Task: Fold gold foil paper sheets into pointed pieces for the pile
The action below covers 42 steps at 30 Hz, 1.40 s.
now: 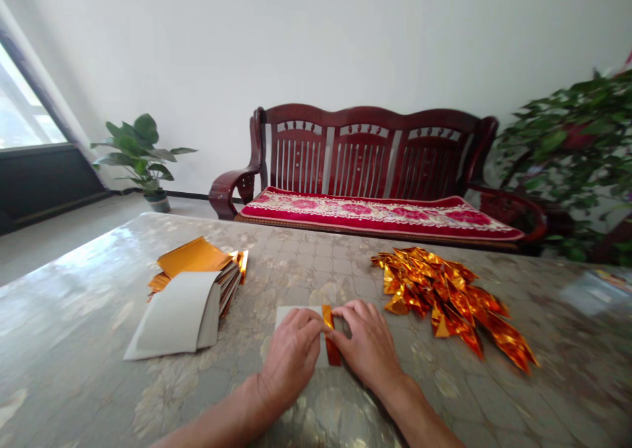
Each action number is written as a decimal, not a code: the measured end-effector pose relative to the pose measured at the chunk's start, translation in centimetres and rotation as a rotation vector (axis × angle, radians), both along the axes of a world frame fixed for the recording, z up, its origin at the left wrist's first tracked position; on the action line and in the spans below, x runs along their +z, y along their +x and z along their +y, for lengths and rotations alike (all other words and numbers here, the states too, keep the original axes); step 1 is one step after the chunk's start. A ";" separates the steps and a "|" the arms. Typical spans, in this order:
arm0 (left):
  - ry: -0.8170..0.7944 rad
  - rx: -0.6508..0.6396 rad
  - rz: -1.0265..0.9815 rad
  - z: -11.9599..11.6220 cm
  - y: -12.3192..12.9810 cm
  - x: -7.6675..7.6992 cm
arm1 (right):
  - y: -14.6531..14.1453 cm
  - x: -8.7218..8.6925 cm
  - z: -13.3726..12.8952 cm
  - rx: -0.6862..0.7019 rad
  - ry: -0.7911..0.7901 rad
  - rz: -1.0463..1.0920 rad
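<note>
A sheet of foil paper (332, 351) lies on the table in front of me, pale side up, with its right edge folded over into a narrow orange-gold strip. My left hand (295, 348) covers much of the pale part, its curled fingers and thumb pressing at the strip. From the right, my right hand (369, 344) grips the folded edge between thumb and fingers. Off to the left sits a fanned stack of grey-backed foil sheets (168, 313), with a gold sheet (195, 257) showing behind. A heap of folded shiny orange foil pieces (447, 290) lies to the right.
The table (168, 395) has a glossy patterned cover. Past its far edge stands a dark red wooden bench (363, 152) with a red floral cushion (380, 212). Potted plants (143, 149) flank the bench. A blurred clear plastic packet (595, 293) is at the far right.
</note>
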<state>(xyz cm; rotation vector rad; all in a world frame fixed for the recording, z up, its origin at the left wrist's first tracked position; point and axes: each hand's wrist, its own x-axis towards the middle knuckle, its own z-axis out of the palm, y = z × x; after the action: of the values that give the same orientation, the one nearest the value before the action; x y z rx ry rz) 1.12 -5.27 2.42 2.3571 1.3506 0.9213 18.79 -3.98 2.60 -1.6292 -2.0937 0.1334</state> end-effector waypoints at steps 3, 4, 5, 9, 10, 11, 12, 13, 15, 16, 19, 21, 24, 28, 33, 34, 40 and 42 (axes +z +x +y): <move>-0.004 0.131 0.093 1.5 -0.5 0.5 | -0.1 0.1 -0.1 0.080 -0.011 0.013; -0.036 0.159 0.144 1.8 -0.7 0.6 | -0.1 0.2 -0.1 0.104 -0.017 0.023; -0.074 0.177 0.194 2.0 -0.8 0.6 | -0.1 0.2 -0.1 0.125 -0.024 0.034; -0.194 0.173 0.296 2.3 -1.3 0.7 | -0.1 0.3 -0.1 0.166 -0.052 0.050; -0.211 0.167 0.296 2.3 -1.4 0.7 | -0.1 0.3 -0.1 0.169 -0.056 0.049; -0.231 0.162 0.290 2.3 -1.4 0.8 | -0.1 0.3 -0.1 0.172 -0.058 0.049; -0.255 0.158 0.282 2.4 -1.5 0.9 | -0.1 0.3 -0.1 0.176 -0.059 0.049; -0.281 0.158 0.272 2.4 -1.5 1.0 | -0.1 0.4 -0.1 0.179 -0.060 0.051; -0.331 0.164 0.248 2.6 -1.6 1.2 | 0.0 0.3 -0.1 0.184 -0.061 0.056; -0.350 0.170 0.238 2.7 -1.6 1.3 | 0.0 0.3 -0.1 0.186 -0.060 0.060; -0.373 0.183 0.228 2.7 -1.8 1.4 | 0.0 0.3 -0.1 0.182 -0.050 0.065; -0.374 0.188 0.217 2.7 -1.8 1.3 | -0.1 0.3 -0.1 0.174 -0.042 0.066; -0.353 0.218 0.127 2.8 -1.9 0.9 | -0.2 0.2 -0.1 0.172 -0.028 0.074; -0.182 0.218 -0.135 3.0 -1.8 0.3 | 0.2 0.0 0.2 0.171 0.070 0.122; 0.229 -0.033 -0.425 2.3 -1.9 0.2 | 1.5 0.6 0.0 0.161 0.567 0.167; 0.297 -0.087 -0.429 2.1 -2.0 0.2 | 1.7 0.9 -0.2 0.173 0.650 0.147; 0.304 -0.099 -0.386 2.2 -2.7 -0.2 | 1.9 1.3 -0.7 0.248 0.727 0.015; 0.268 -0.093 -0.364 2.2 -2.8 -0.5 | 1.9 1.2 -0.6 0.249 0.703 -0.010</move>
<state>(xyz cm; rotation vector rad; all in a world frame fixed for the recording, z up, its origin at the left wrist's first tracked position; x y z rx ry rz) -1.72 -3.02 1.92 2.2596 1.0207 1.4945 20.67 -4.63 3.81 -0.9508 -2.0135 -0.4796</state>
